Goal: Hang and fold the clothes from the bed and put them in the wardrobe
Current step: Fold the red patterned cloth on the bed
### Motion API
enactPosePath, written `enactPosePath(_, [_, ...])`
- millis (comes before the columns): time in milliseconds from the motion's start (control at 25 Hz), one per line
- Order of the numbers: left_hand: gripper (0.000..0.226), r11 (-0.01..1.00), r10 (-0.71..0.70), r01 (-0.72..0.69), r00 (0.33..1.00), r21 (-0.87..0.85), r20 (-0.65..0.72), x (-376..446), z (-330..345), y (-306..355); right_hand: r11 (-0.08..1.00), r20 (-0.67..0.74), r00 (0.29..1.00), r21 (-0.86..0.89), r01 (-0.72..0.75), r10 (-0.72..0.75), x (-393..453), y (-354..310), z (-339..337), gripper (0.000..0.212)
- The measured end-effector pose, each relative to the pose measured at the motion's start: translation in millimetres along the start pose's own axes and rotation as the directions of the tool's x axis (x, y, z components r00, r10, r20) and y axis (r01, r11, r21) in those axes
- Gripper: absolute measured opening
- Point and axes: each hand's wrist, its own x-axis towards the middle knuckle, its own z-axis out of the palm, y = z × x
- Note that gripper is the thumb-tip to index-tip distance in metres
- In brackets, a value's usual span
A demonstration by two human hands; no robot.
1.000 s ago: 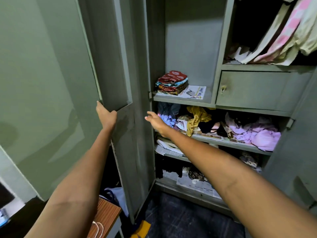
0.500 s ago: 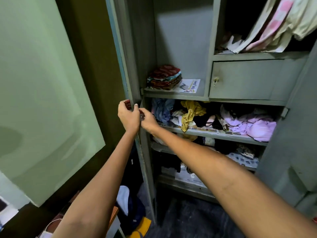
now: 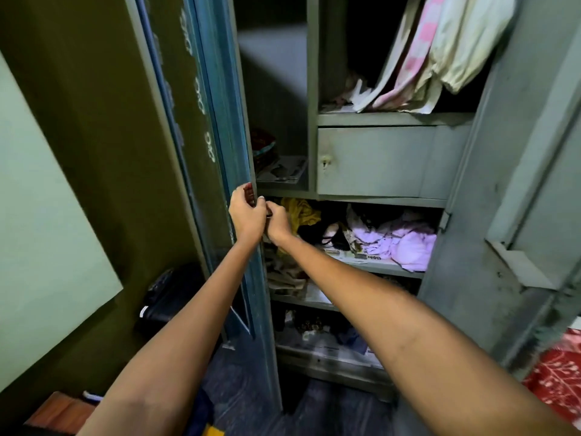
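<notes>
Gripping the wardrobe door edge, left hand curled round it, right hand pinching just beside.

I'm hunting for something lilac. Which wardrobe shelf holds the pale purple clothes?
The shelf directly under the locked drawer: the pale purple clothes lie at its right end. The lower shelves hold darker and beige things, and the striped cloths hang above.

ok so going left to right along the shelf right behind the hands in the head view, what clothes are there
left hand → right hand → yellow garment → dark clothes → lilac pile, which ends at the wardrobe's right wall.
</notes>
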Motion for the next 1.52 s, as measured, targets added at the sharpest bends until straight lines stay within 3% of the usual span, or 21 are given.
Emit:
enactPosePath(80, [0.043, 0.999, 0.011, -0.014, 0.997, 0.034, 0.081, 1, 26, 6, 0.975, -0.057, 0.990, 0.191, -0.115, 0.128, 15, 0, -18, 0.032])
enactPosePath(120, [0.047, 0.998, 0.021, -0.029, 0.992, 0.064, 0.121, 1, 36, 8, 0.972, -0.090, 0.985, 0.196, -0.128, 0.148, 22, -1, -26, 0.032])
enactPosePath(240, [0.054, 0.951, 0.114, -0.167, 0.972, 0.261, 0.205, 11, 67, 3, 0.988, -0.128, 0.986, 0.119, -0.095, 0.111, 53, 1, -51, 0.049])
enactPosePath(320, [0.053, 0.843, 0.237, -0.319, 0.943, 0.433, 0.233, 23, 86, -4, 0.995, -0.115, 0.990, 0.059, -0.076, 0.083, 77, 1, -66, 0.055])
enactPosePath(440, [0.049, 0.708, 0.394, -0.487, 0.873, 0.511, 0.286, 46, 110, -16, 0.997, -0.165, 0.985, -0.047, -0.060, 0.051, 108, 6, -80, 0.042])
enactPosePath(520, [0.058, 0.655, 0.427, -0.549, 0.836, 0.518, 0.346, 60, 125, -22, 0.990, -0.185, 0.983, -0.138, -0.036, 0.010, 127, 11, -88, 0.041])
enactPosePath(640, [0.071, 0.619, 0.451, -0.588, 0.809, 0.521, 0.377, 88, 148, -27, 0.891, -0.065, 0.985, -0.440, 0.114, -0.158, 155, 13, -104, 0.026])
enactPosePath(800, [0.063, 0.578, 0.489, -0.627, 0.778, 0.522, 0.395, 123, 165, -43, 0.801, -0.010, 0.971, -0.568, 0.190, -0.237, 181, 10, -120, 0.022])
enactPosePath(920, [0.063, 0.573, 0.553, -0.672, 0.740, 0.469, 0.383, 137, 176, -57, 0.771, 0.019, 0.963, -0.595, 0.228, -0.270, 199, 17, -123, 0.023])
enactPosePath(1240, [0.059, 0.617, 0.585, -0.642, 0.761, 0.455, 0.281, 157, 215, -74, 0.798, -0.080, 0.953, -0.569, 0.197, -0.292, 238, 27, -124, 0.024])
enactPosePath(1520, [0.057, 0.570, 0.669, -0.653, 0.721, 0.498, 0.180, 167, 237, -91, 0.753, -0.080, 0.919, -0.603, 0.263, -0.385, 251, 38, -131, 0.028])
